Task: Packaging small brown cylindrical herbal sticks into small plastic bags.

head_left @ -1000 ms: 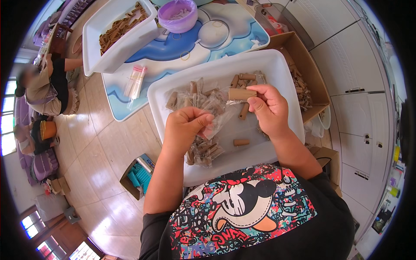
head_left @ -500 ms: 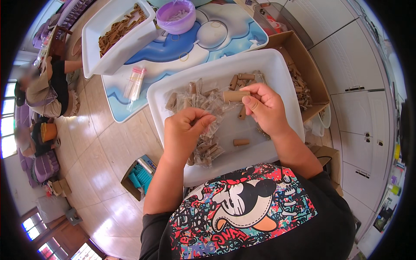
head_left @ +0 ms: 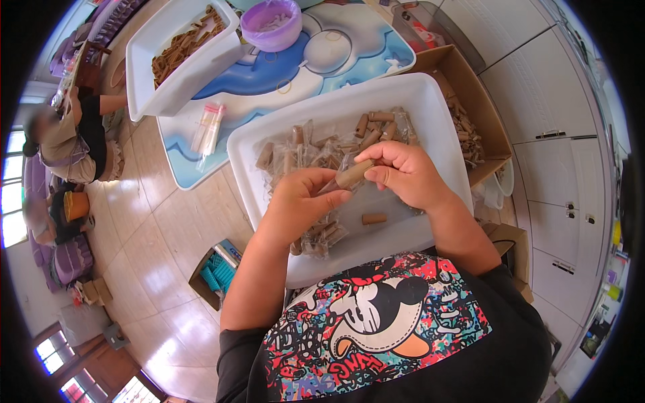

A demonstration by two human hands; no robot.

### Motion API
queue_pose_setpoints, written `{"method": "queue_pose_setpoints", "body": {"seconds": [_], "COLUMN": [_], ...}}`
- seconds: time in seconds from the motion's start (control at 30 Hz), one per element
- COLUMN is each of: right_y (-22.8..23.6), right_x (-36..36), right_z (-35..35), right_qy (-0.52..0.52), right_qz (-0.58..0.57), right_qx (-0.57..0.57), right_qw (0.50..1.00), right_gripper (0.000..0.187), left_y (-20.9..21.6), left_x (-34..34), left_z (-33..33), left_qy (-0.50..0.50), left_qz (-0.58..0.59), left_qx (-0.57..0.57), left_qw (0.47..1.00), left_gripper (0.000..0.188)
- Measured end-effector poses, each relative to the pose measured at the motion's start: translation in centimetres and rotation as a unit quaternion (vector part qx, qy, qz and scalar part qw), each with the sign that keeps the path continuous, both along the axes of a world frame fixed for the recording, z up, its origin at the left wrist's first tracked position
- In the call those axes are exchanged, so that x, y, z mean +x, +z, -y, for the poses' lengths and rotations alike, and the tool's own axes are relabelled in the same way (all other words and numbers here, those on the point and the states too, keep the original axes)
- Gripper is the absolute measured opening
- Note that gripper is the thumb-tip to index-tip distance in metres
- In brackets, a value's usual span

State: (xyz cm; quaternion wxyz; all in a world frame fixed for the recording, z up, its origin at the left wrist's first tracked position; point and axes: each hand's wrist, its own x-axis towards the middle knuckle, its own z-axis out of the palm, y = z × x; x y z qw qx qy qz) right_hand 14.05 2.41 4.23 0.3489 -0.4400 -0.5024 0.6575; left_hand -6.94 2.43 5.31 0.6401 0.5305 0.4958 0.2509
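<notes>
My right hand (head_left: 408, 176) pinches one end of a short brown cardboard-like tube (head_left: 353, 174). The tube's other end points down-left to my left hand (head_left: 304, 201), whose thumb and fingers close on a clear plastic bag (head_left: 329, 186) around that end. How far the tube sits inside the bag is hard to make out. Both hands are above a white plastic tub (head_left: 376, 250). Heaped in its left part are bagged brown tubes (head_left: 324, 232). Loose tubes (head_left: 381, 117) lie at its far right, and a single tube (head_left: 374, 219) rests nearer to me.
A blue patterned table (head_left: 295, 80) holds a white bin (head_left: 195, 84) of brown pieces, a purple bowl (head_left: 271, 33) and packs of clear bags (head_left: 209, 129). To the right stands a cardboard box (head_left: 494, 171) with more tubes. A box of turquoise items (head_left: 218, 271) is on the floor. Two people are at far left.
My right hand has brought the tube down and left to my left hand. The tube's end now meets the clear bag, and my left hand has shifted slightly right.
</notes>
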Motion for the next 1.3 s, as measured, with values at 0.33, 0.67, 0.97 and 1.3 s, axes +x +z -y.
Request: {"method": "queue_pose_setpoints", "body": {"seconds": [0.33,0.67,0.97,1.3], "right_y": [-0.3,0.0,-1.3,-0.4], "right_x": [-0.5,-0.7,-1.3,-2.2], "right_z": [0.1,0.1,0.3,0.3], "right_qy": [0.003,0.051,-0.051,-0.116], "right_qz": [0.010,0.068,0.033,0.181], "right_qx": [0.019,0.109,0.148,0.408], "right_qw": [1.000,0.990,0.987,0.888], "right_gripper": [0.019,0.023,0.023,0.019], "left_y": [-0.6,-1.4,-1.7,-1.0], "left_x": [0.6,1.0,1.1,2.2], "left_z": [0.1,0.4,0.3,1.0], "left_qy": [-0.033,0.044,0.094,0.107], "left_qz": [0.202,0.275,0.304,0.297], "left_qx": [-0.200,-0.159,-0.203,-0.216], "left_qw": [0.958,0.947,0.926,0.924], "left_gripper": [0.030,0.041,0.034,0.024]}}
